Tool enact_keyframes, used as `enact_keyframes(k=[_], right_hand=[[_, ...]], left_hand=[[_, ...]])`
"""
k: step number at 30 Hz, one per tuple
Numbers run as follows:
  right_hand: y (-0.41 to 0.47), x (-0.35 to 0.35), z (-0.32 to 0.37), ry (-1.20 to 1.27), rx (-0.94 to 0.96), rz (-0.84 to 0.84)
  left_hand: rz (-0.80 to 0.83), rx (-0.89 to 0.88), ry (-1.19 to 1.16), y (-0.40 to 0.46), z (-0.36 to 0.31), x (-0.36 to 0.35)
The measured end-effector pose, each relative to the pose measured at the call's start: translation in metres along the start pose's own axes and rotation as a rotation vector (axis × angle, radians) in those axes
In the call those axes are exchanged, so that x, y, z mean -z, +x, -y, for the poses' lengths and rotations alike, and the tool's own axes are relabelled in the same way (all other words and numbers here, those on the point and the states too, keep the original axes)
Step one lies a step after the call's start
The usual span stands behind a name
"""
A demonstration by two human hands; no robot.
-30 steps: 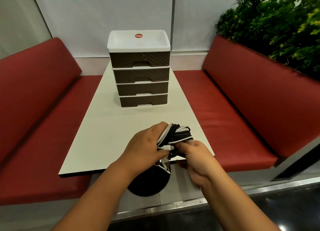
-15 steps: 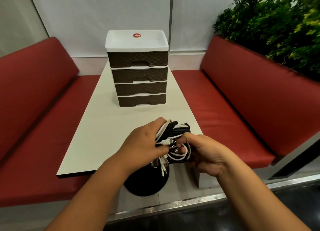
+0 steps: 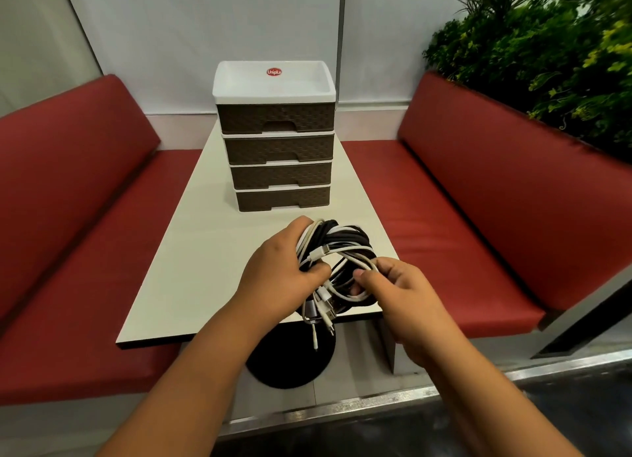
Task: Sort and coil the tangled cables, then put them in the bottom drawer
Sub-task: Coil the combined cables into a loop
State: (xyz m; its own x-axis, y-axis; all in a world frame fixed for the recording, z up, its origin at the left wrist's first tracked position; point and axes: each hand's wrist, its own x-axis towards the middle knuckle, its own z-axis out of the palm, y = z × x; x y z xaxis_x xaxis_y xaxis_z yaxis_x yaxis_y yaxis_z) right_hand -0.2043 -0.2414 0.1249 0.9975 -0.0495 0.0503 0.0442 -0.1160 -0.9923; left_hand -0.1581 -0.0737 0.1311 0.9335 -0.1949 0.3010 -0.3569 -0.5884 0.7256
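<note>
A tangled bundle of black and white cables [image 3: 342, 248] hangs above the near end of the white table [image 3: 191, 272]. My left hand [image 3: 277, 275] grips the bundle from the left, fingers wrapped around it. My right hand [image 3: 400, 296] pinches a white cable loop on the bundle's right side. Several plug ends [image 3: 321, 311] dangle below the bundle. Farther back on the table stands a brown drawer unit [image 3: 278, 138] with a white top, and its bottom drawer [image 3: 283, 199] is closed like the others.
Red benches flank the table, one on the left [image 3: 75, 237] and one on the right [image 3: 478, 217]. A green plant [image 3: 547, 53] rises behind the right bench. The table's round black base [image 3: 290, 361] sits on the floor below the cables.
My right hand has shifted from under the bundle to its right side and now pinches a white loop. The bundle sits slightly higher and more spread out. The drawers have not moved.
</note>
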Motion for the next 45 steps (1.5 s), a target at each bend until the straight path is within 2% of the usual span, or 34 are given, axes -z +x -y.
enact_keyframes(k=[4, 6, 9, 13, 20, 22, 26, 28, 30, 33, 35, 37, 42, 44, 45], right_hand=[[0.002, 0.01, 0.009, 0.163, -0.242, 0.129], [0.004, 0.015, 0.012, 0.26, -0.305, 0.2], [0.002, 0.019, 0.011, 0.228, -0.227, 0.275], [-0.006, 0.018, 0.007, 0.199, -0.185, 0.242], [-0.002, 0.029, 0.02, 0.0, -0.289, 0.303], [-0.002, 0.031, 0.022, 0.052, -0.31, 0.306], [-0.007, 0.028, 0.017, 0.353, -0.275, 0.359], [-0.008, 0.026, 0.012, 0.419, -0.27, 0.372], [-0.006, 0.025, 0.009, 0.335, -0.278, 0.343], [-0.003, 0.025, 0.005, 0.011, -0.257, 0.28], [-0.003, 0.025, 0.005, -0.096, -0.233, 0.272], [-0.006, 0.026, 0.006, -0.029, -0.274, 0.33], [-0.01, 0.034, 0.016, 0.461, -0.486, 0.612], [-0.01, 0.033, 0.016, 0.432, -0.461, 0.608], [-0.011, 0.031, 0.015, 0.325, -0.432, 0.55]], left_hand=[[0.029, -0.006, -0.016, -0.002, 0.001, 0.001], [0.018, 0.015, -0.066, -0.004, 0.0, 0.001], [-0.038, 0.083, -0.247, -0.006, -0.003, 0.001], [-0.15, 0.162, -0.444, -0.005, -0.004, 0.0], [-0.193, 0.078, -0.329, -0.012, -0.014, -0.009], [-0.22, 0.052, -0.322, -0.012, -0.015, -0.01], [-0.307, 0.019, -0.352, -0.006, -0.017, -0.002], [-0.332, 0.029, -0.387, -0.003, -0.016, 0.001], [-0.345, 0.038, -0.415, -0.002, -0.016, 0.0], [-0.353, 0.049, -0.412, -0.005, -0.016, -0.005], [-0.362, 0.069, -0.432, -0.005, -0.015, -0.006], [-0.377, 0.081, -0.453, -0.005, -0.016, -0.008], [-0.449, 0.037, -0.419, -0.005, -0.022, -0.007], [-0.481, 0.0, -0.4, -0.004, -0.023, -0.004], [-0.491, -0.012, -0.396, -0.004, -0.023, -0.002]])
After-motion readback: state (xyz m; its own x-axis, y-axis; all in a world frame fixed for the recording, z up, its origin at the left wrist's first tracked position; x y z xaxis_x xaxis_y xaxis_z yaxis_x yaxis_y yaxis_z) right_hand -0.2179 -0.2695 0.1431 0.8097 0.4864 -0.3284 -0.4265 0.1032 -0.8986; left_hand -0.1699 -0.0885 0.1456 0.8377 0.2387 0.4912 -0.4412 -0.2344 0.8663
